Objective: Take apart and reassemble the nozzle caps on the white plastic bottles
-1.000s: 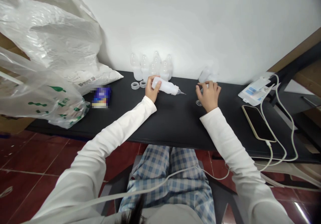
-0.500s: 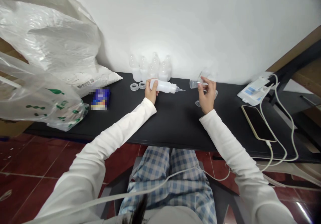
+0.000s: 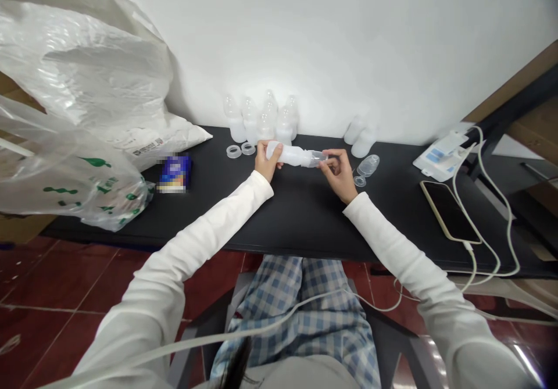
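My left hand (image 3: 267, 161) is closed round a white plastic squeeze bottle (image 3: 291, 154), which lies nearly level above the black table with its tip toward the right. My right hand (image 3: 340, 174) pinches a clear cap (image 3: 319, 157) that sits over the bottle's nozzle end. Just right of that hand, another clear cap (image 3: 369, 165) and a clear ring (image 3: 360, 181) lie on the table. Behind my left hand stand several capped bottles (image 3: 263, 122) near the wall. Two translucent rings (image 3: 234, 152) lie in front of them.
Two white bottles without clear caps (image 3: 363, 142) stand at the back right. A phone (image 3: 450, 211) with a white cable and a white-and-blue packet (image 3: 442, 155) lie farther right. Left are a blue packet (image 3: 175, 172) and large plastic bags (image 3: 87, 75).
My right hand has moved left and brought the clear cap over the bottle's thin nozzle, which was bare before. My left hand has barely moved.
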Demonstrator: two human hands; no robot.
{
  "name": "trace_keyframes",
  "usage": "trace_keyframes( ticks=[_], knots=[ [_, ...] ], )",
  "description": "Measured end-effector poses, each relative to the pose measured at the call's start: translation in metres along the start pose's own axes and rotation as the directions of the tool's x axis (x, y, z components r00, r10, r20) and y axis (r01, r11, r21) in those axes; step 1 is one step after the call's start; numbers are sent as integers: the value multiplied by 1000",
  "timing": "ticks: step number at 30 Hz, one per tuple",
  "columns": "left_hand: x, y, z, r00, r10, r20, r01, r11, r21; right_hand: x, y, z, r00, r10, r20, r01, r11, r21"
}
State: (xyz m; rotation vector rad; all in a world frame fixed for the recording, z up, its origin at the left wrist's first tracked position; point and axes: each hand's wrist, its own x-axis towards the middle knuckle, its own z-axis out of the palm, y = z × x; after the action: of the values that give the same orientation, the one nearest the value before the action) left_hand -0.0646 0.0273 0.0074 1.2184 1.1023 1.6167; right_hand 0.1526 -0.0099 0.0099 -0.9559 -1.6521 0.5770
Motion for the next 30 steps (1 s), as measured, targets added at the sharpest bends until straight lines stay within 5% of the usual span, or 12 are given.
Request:
trace_keyframes(
  ticks=[6, 15, 25, 30],
  knots=[
    [-1, 6, 0, 976, -190, 108, 205, 967, -151, 0, 4, -1, 999, -31, 31, 29, 998, 51],
    [-6, 8, 1, 909, -390, 149, 388, 921, 48, -1, 3, -10, 982, -132, 133, 146, 984, -102],
    [-15, 14, 4, 959, -243, 144, 235, 970, 69, -4, -10, 0, 984, -117, 133, 162, 898, -409],
    [-23, 11, 2, 987, 54, 153, -85, 976, 202, -8, -14, 7, 999, 49, -19, -52, 890, -452]
  ],
)
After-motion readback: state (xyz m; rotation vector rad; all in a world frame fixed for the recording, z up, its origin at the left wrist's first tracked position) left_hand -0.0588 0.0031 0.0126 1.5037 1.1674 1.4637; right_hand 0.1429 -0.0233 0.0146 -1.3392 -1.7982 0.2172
